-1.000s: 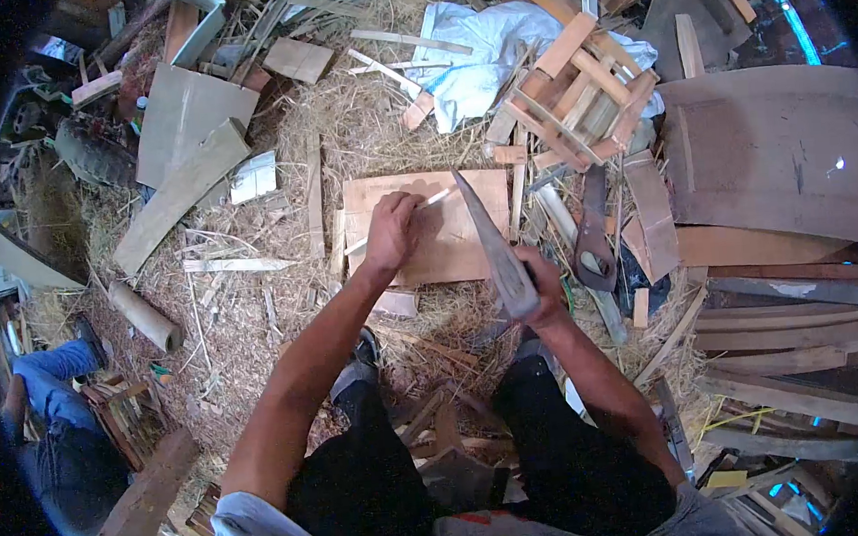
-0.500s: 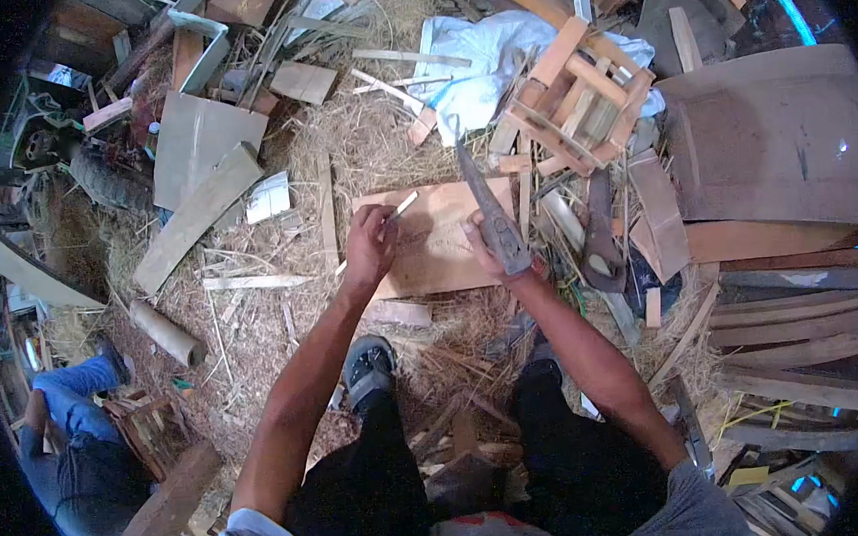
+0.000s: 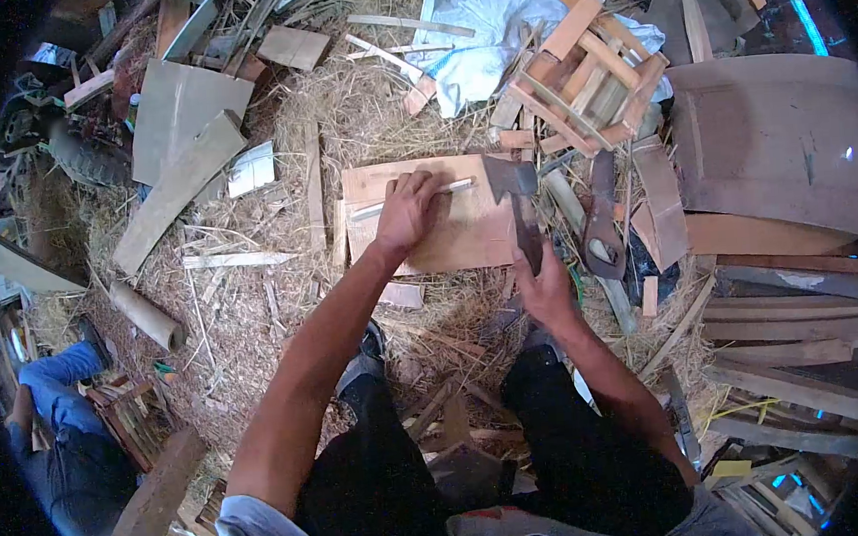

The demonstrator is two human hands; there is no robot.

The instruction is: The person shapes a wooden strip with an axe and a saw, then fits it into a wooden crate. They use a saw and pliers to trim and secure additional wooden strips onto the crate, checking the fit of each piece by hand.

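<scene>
A light wooden board lies on the straw-covered ground in front of my feet. Across its upper part my left hand holds down a thin pale stick, which shows on both sides of the fingers. At the board's right edge my right hand is closed around the handle of a hatchet-like tool. The tool's wide dark blade is at the top, over the board's upper right corner and near the stick's right end.
A wooden frame and a white sack lie beyond the board. Curved planks are stacked at right, below a large brown panel. Another person is at lower left, near a thick beam.
My left hand has moved right over the board with the stick, which now lies nearly level. The tool has turned in my right hand, its wide head now at the top.
</scene>
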